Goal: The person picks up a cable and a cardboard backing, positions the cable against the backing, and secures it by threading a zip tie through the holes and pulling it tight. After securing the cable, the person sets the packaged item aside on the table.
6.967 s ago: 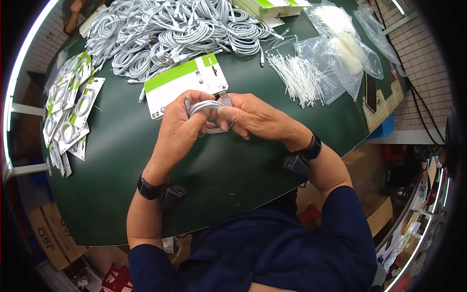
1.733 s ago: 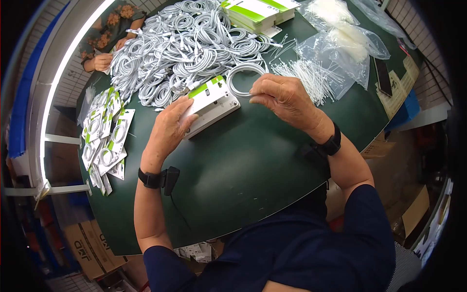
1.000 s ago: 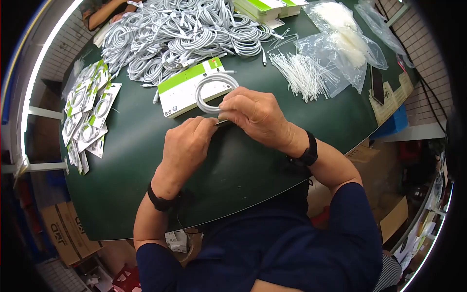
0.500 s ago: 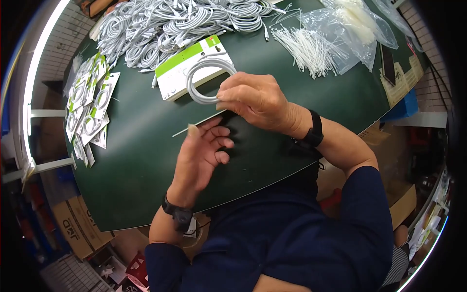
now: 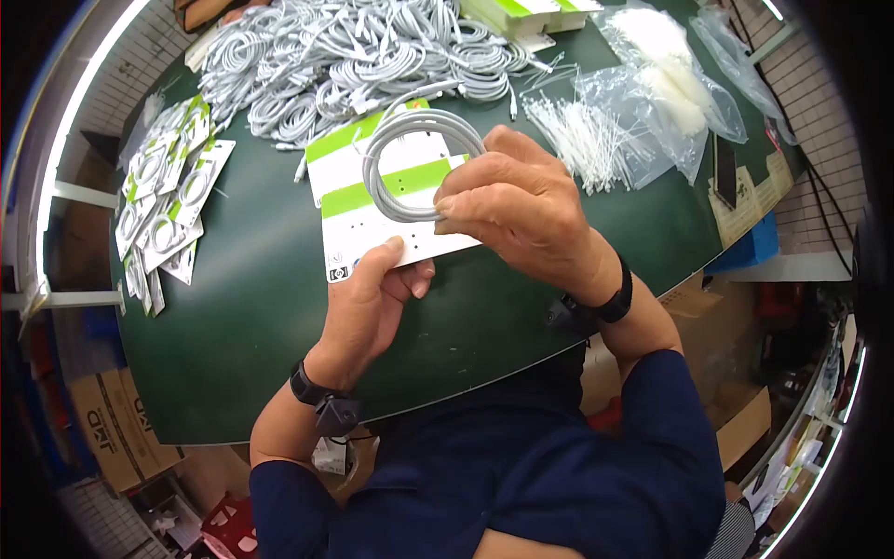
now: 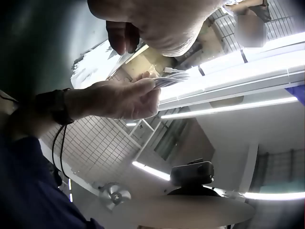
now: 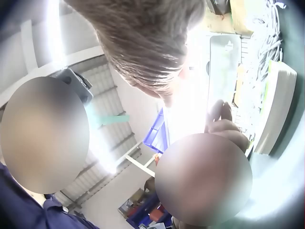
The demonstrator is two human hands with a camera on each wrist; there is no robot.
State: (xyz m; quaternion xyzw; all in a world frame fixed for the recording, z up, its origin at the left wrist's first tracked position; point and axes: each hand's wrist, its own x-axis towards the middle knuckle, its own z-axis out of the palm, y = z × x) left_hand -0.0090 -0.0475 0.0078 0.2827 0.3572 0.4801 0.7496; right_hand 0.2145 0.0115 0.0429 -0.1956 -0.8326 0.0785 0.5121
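The right hand (image 5: 521,214) pinches a coiled cable (image 5: 368,172), the left hand (image 5: 372,298) grips a card (image 5: 358,219); bags (image 5: 605,93) hold white ties (image 5: 675,93).

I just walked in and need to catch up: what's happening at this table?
A person works bare-handed at a green table. The right hand pinches a coiled cable and holds it over a green-and-white card, which the left hand holds by its lower edge. A pile of loose cables lies behind, packed cards lie at the left, and cable ties and plastic bags at the right.
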